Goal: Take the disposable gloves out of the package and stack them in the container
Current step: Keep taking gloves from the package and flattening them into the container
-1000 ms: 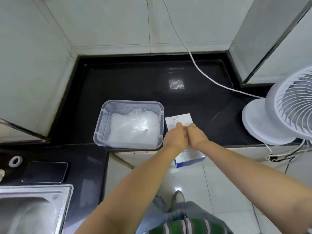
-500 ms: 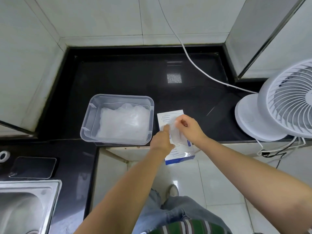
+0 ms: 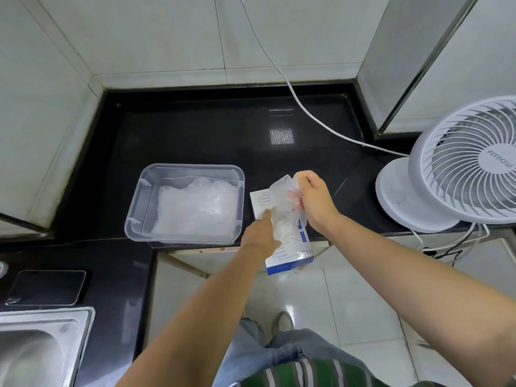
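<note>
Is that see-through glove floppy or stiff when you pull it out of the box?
Probably floppy: the glove hangs crumpled where the right hand pinches it, instead of holding its shape. It looks very light, since the glove box shows through its thin film. The left hand rests on the box, likely so it doesn't lift.

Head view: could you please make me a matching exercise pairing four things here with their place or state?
Things:
1. clear plastic container
2. glove box
3. white fan
4. right hand

Place or state:
A. overhangs the counter's front edge
B. pinches a clear disposable glove
C. holds a pile of gloves
D. stands at the counter's right end

Pairs: 1-C, 2-A, 3-D, 4-B.
</note>
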The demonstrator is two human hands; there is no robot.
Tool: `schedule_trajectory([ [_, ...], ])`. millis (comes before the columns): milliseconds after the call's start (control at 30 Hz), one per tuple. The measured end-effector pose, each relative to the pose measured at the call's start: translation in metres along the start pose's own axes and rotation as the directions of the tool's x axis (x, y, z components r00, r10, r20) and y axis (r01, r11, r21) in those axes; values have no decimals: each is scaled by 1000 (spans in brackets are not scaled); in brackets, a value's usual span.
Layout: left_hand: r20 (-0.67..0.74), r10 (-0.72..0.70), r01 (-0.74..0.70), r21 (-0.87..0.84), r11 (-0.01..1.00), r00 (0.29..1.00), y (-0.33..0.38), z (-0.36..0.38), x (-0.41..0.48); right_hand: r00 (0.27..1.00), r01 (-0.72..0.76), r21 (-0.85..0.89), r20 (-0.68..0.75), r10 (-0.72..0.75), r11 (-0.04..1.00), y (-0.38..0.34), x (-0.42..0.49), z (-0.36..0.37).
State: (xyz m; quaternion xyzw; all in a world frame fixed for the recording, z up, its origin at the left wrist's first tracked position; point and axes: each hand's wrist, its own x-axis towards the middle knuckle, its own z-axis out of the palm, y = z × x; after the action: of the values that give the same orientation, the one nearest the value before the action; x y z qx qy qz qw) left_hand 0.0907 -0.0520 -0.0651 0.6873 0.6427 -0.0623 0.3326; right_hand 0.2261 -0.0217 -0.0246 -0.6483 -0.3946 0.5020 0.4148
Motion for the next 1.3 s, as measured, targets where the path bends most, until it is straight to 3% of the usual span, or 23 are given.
schedule_trajectory([
  [167,26,14,-15,36,999,1000,0,-1,1,959,-275,168,-24,283,947,-6,-1,1],
  [267,46,18,-21,83,996,999,0,1,5,895,-438,-27,83,439,898,-8,-7,-9],
  [333,52,17,-23,116,993,998,1,1,7,820,-493,-232,197,537,839,-2,-13,-17],
  [400,64,13,-21,117,993,998,1,3,8,757,-518,-314,265,597,796,4,-17,-20],
  [533,77,-26,23,41,999,997,1,3,10,699,-594,-23,480,530,804,-7,-23,-17],
  [600,81,-34,27,93,995,996,3,2,9,654,-587,39,611,445,809,-21,-26,-16],
  [667,87,-10,-1,125,992,996,4,3,8,648,-564,69,654,389,823,-31,-25,-13],
  [733,82,23,-30,94,995,996,2,3,9,726,-514,108,583,364,851,-36,-23,-8],
  [800,35,32,-32,10,999,999,-1,1,10,860,-378,59,393,327,924,-32,-19,-4],
  [867,-39,-23,13,-250,968,999,-2,-4,9,942,-272,-50,191,277,961,-25,-17,-3],
  [967,-71,-169,61,-740,670,983,8,-22,6,973,-229,-4,32,229,973,-14,-10,-2],
  [1033,-28,-206,66,-898,436,978,21,-36,4,984,-164,-6,-67,163,986,-12,-6,-3],
  [1100,28,-223,95,-951,294,974,33,-49,3,982,-86,-11,-170,83,996,-13,-2,-3],
  [1133,41,-228,108,-951,290,973,36,-54,4,979,-57,-17,-197,52,998,-15,1,-1],
  [1233,45,-244,152,-884,442,969,36,-64,12,980,-4,-60,-201,-8,998,-19,7,4],
  [1300,21,-271,152,-868,472,962,31,-70,15,981,20,-90,-189,-37,996,-22,9,8],
])
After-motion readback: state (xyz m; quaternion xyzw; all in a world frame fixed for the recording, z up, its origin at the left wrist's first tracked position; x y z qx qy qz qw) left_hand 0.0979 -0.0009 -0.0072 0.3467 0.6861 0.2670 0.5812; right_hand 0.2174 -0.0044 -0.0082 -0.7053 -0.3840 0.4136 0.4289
